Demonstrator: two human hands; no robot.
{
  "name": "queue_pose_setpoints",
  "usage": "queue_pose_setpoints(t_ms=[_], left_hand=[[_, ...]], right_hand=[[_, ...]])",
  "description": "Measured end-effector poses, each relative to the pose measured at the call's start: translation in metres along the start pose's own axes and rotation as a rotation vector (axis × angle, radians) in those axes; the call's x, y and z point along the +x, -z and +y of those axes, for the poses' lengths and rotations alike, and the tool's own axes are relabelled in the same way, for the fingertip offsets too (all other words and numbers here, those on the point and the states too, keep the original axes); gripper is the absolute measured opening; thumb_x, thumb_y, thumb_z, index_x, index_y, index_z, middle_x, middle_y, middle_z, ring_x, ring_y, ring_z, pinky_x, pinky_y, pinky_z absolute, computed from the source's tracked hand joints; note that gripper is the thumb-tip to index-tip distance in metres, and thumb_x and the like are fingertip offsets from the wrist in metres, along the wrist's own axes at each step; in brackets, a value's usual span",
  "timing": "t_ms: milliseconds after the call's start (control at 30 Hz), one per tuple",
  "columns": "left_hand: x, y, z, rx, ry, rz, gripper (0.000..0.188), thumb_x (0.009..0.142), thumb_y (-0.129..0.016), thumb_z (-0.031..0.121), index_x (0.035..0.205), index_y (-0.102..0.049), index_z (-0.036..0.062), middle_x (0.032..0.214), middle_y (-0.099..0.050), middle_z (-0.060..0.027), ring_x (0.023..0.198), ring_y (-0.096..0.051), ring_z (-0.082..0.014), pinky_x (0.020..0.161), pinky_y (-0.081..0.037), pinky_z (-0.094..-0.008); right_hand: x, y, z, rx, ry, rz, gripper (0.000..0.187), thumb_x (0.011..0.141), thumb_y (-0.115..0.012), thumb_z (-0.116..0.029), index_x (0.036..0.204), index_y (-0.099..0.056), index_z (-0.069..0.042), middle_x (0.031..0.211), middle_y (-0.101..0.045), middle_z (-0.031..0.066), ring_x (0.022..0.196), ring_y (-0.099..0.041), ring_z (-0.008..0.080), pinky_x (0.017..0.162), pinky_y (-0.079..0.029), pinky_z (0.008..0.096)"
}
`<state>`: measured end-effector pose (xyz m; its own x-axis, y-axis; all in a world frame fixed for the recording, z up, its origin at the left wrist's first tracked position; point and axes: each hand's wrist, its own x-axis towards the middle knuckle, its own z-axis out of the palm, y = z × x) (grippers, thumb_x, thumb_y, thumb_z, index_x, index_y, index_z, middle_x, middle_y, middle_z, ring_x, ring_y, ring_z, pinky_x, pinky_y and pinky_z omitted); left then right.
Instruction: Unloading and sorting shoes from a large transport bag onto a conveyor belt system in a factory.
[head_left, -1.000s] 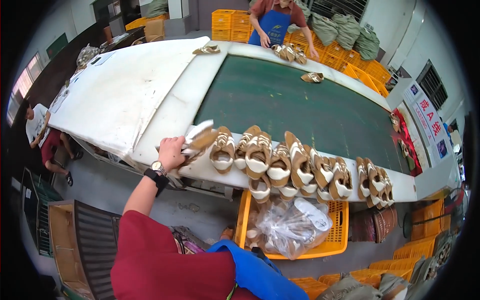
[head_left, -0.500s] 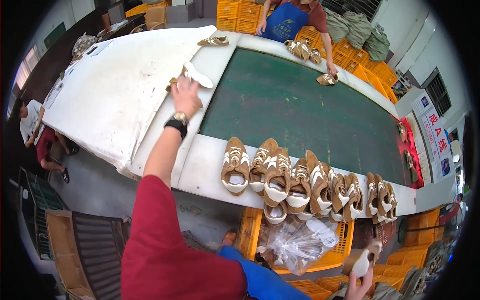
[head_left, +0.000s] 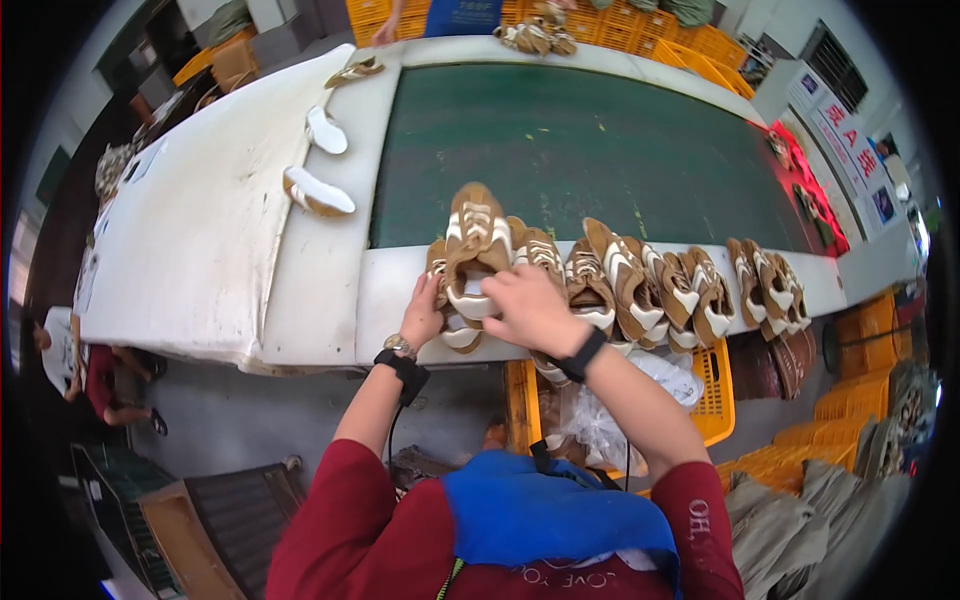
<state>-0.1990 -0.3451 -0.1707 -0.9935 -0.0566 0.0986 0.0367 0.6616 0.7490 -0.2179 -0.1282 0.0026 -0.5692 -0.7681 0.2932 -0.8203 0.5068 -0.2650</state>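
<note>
A brown sneaker [head_left: 477, 232] with white stripes and laces is between my two hands, its toe pointing away from me. It stands higher than the sneakers around it. My right hand [head_left: 535, 312] pinches the rim of its white heel from the right. My left hand [head_left: 422, 318] is curled against its left side, partly over another brown sneaker [head_left: 436, 260] beneath. To the right, a row of matching sneakers [head_left: 620, 275] lines the near white ledge. Two more sneakers, one [head_left: 326, 130] farther and one [head_left: 318, 192] nearer, lie with white soles showing on the left ledge.
A green conveyor belt [head_left: 580, 150] fills the middle, with a red-lit opening [head_left: 815, 200] at its right end. A white-covered table [head_left: 210, 220] adjoins it left. Below the ledge stands a yellow crate [head_left: 715, 400] with clear plastic bags. A co-worker's hand [head_left: 385, 32] shows across the belt.
My left hand came back from the left ledge, where two sneakers now lie sole-out. My right hand rose from the crate side. Both hands meet at a sneaker on the row. The co-worker moved left.
</note>
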Motion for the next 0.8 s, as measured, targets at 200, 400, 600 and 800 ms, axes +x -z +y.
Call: queue_pose_setpoints(t_ms=[200, 400, 600, 800], left_hand=[[-0.013, 0.015, 0.008, -0.663, 0.385, 0.000, 0.071, 0.067, -0.053, -0.007, 0.134, -0.034, 0.0073, 0.113, -0.054, -0.0126, 0.097, -0.054, -0.0174, 0.080, -0.046, -0.0291], [-0.019, 0.025, 0.059, -0.289, 0.259, 0.325, 0.050, 0.076, -0.052, 0.003, 0.125, -0.040, -0.0015, 0.123, -0.046, -0.0157, 0.115, -0.042, -0.0242, 0.098, -0.033, -0.0335], [-0.047, -0.031, 0.218, -0.309, -0.490, -0.030, 0.039, 0.075, -0.049, -0.003, 0.114, -0.049, -0.0014, 0.125, -0.045, -0.0158, 0.118, -0.042, -0.0292, 0.100, -0.031, -0.0373], [-0.105, -0.137, 0.363, -0.339, -0.966, -0.789, 0.047, 0.074, -0.056, -0.001, 0.119, -0.044, -0.0014, 0.125, -0.044, -0.0184, 0.119, -0.041, -0.0319, 0.100, -0.031, -0.0369]], right_hand=[[-0.029, -0.050, -0.008, -0.046, -0.106, -0.149, 0.034, 0.071, -0.061, -0.019, 0.104, -0.057, -0.010, 0.101, -0.058, 0.0103, 0.102, -0.051, 0.0355, 0.091, -0.036, 0.0426], [-0.137, 0.005, -0.013, 0.330, -0.263, 0.111, 0.032, 0.074, -0.062, -0.016, 0.104, -0.057, -0.008, 0.096, -0.059, 0.0101, 0.089, -0.055, 0.0310, 0.079, -0.043, 0.0395], [-0.296, 0.083, -0.044, 0.000, -0.785, 0.526, 0.032, 0.075, -0.062, -0.012, 0.105, -0.056, -0.005, 0.098, -0.060, 0.0120, 0.091, -0.056, 0.0310, 0.078, -0.044, 0.0392], [-0.490, 0.146, -0.157, -1.132, -1.591, 0.742, 0.052, 0.064, -0.071, -0.012, 0.113, -0.052, -0.005, 0.109, -0.055, 0.0158, 0.102, -0.050, 0.0329, 0.089, -0.039, 0.0412]])
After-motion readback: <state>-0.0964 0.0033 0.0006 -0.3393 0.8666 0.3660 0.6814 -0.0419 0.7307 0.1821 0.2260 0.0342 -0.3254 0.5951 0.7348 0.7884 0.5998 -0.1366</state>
